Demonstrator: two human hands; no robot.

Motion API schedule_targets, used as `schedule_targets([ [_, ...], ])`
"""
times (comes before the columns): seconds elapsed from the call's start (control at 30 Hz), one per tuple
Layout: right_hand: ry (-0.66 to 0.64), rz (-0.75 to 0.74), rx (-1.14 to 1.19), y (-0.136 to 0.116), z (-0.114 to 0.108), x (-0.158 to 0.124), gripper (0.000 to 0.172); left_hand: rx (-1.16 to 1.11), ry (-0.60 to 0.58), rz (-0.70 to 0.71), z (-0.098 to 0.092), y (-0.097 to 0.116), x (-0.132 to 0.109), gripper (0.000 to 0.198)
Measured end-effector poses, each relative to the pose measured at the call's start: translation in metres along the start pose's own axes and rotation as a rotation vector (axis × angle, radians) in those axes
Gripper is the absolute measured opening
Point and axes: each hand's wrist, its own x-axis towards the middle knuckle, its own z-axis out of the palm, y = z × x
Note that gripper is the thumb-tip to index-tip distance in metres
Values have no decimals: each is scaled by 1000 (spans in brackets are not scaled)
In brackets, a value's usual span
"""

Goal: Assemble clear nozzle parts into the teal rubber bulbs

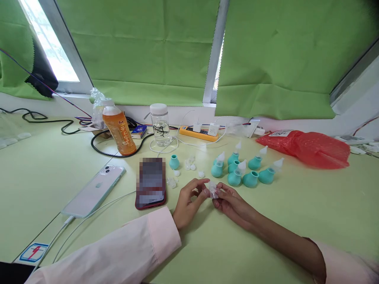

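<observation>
A small clear plastic piece point(212, 189) is pinched between my two hands above the table. My left hand point(191, 201) grips its left side with thumb and fingers. From the right, my right hand point(233, 205) holds the same piece. Just beyond my right hand stand several teal rubber bulbs point(250, 179), some fitted with clear pointed nozzles point(242, 165) and some with bare necks. Another teal bulb point(174, 162) sits apart, beyond my left hand. Small whitish translucent parts point(190, 163) lie loose near it.
A phone in a dark red case point(150, 183) and a phone in a pale case point(94, 191) lie to the left with cables. Behind stand an orange drink bottle point(120, 128), a clear jar point(160, 126) and a power strip point(199, 133). A red plastic bag point(308, 150) lies at right.
</observation>
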Motion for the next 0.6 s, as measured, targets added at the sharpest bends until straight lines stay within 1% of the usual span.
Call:
schedule_targets([
  [0.03,2,1,0,0,0,0,15,-60,20,-46,0,-1,1,27],
  [0.1,15,10,0,0,0,0,17,-151,23,-116,1,-2,3,32],
  [0.2,34,7,3,1,-1,1,18,-200,-35,-174,2,-3,5,38],
  [0.27,32,4,-6,2,-1,1,18,-194,-99,-186,2,-1,6,35],
  [0.37,37,-7,-33,1,1,-1,18,-163,-205,-140,2,1,7,27],
  [0.43,47,-22,-54,0,3,-2,19,-128,-240,-85,1,2,7,28],
  [0.5,58,-26,-85,-1,4,-4,21,-73,-239,-47,1,2,6,29],
  [0.6,71,-16,-138,-1,7,-4,23,11,-196,-23,1,2,4,29],
])
